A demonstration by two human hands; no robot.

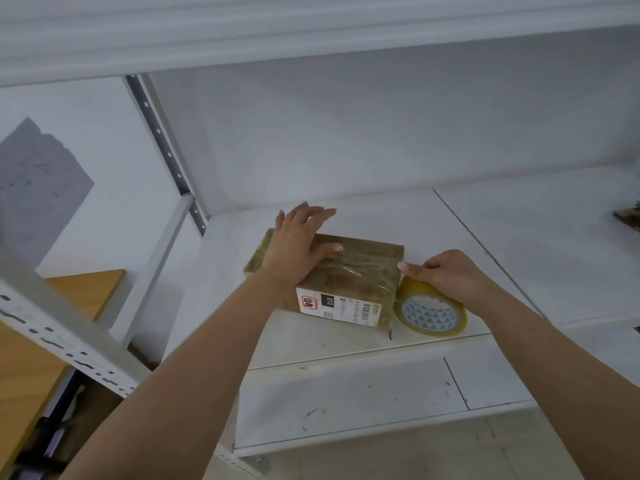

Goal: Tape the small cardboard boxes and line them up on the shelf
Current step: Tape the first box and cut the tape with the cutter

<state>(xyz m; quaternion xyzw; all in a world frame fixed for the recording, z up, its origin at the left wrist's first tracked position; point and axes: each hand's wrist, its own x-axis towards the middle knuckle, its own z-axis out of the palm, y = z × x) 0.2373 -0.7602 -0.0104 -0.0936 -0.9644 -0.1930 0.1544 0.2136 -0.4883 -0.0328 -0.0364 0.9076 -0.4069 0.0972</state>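
A plain white wall (346, 133) fills the back from ten to two o'clock, evenly lit by soft, flat light with faint shadows. Across twelve o'clock runs the pale underside of an upper board (277, 29). A grey perforated upright (162, 147) climbs at ten o'clock, and a second slotted metal rail (69, 344) slants across eight o'clock. Behind it, at eight o'clock, sits a wooden tabletop (31, 362). A grey sheet of paper (38, 188) hangs on the wall at nine o'clock. Pale, scuffed flooring (450, 455) shows at five o'clock.
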